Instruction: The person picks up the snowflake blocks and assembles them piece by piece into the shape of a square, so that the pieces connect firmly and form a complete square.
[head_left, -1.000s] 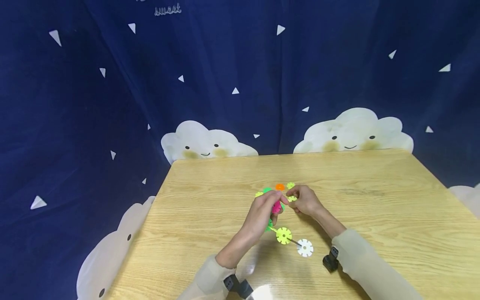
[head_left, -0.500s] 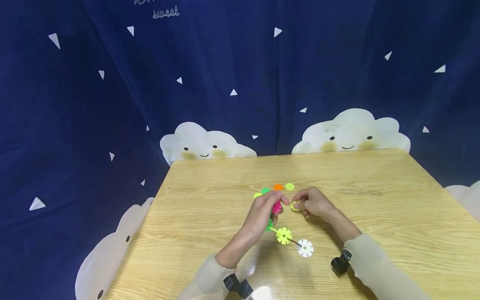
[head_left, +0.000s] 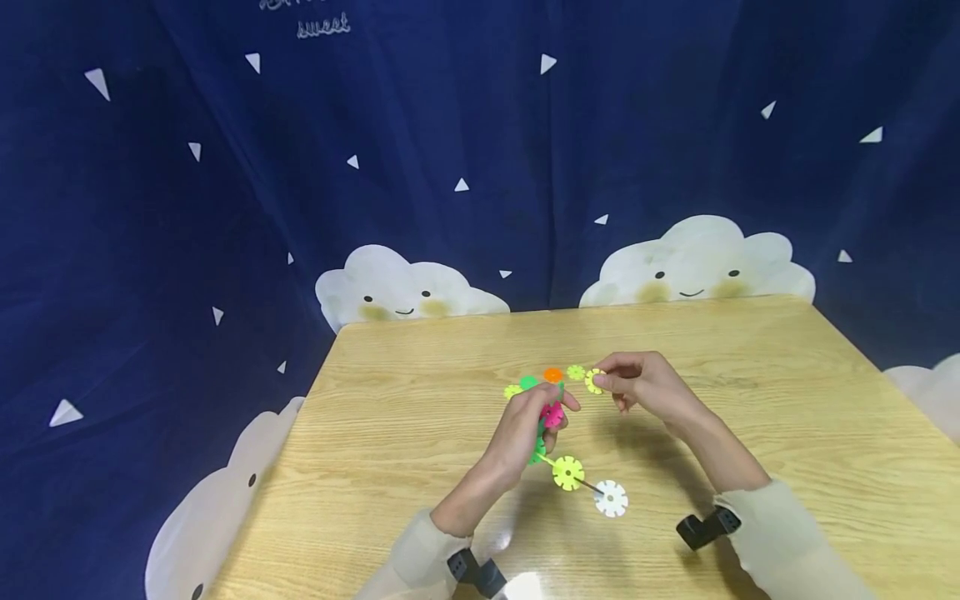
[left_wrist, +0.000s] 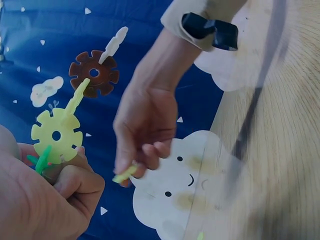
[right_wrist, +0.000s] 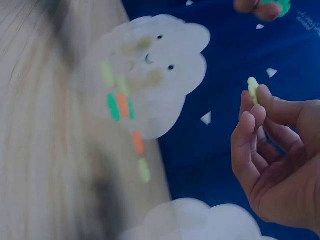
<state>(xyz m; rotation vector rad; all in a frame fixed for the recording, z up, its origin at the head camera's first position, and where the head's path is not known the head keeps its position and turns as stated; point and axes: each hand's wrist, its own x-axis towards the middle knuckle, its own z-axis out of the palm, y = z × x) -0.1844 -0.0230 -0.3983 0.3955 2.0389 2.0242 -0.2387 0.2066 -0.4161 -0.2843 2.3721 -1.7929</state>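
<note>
My left hand [head_left: 516, 433] grips a chain of slotted plastic snowflake discs joined edge to edge. From it stick out a yellow disc [left_wrist: 46, 131], a brown disc [left_wrist: 82, 75] and a white disc [left_wrist: 116, 42]. A green disc [head_left: 537, 452] and a pink disc [head_left: 556, 417] show by the fingers, partly hidden. To the right, my right hand [head_left: 651, 387] pinches a loose yellow disc [right_wrist: 253, 90] between thumb and fingertips. That disc is above the table, apart from the chain.
Loose discs lie on the wooden table [head_left: 405, 383] beyond the hands: an orange disc [head_left: 552, 375], a yellow-green disc [head_left: 576, 372], a green disc [head_left: 528, 382] and others. A dark blue curtain [head_left: 420, 108] with clouds hangs behind the table.
The right hand has taken the yellow disc from among the loose ones and lifted it, moving right and away from the left hand. The left hand stays nearly still with the chain.
</note>
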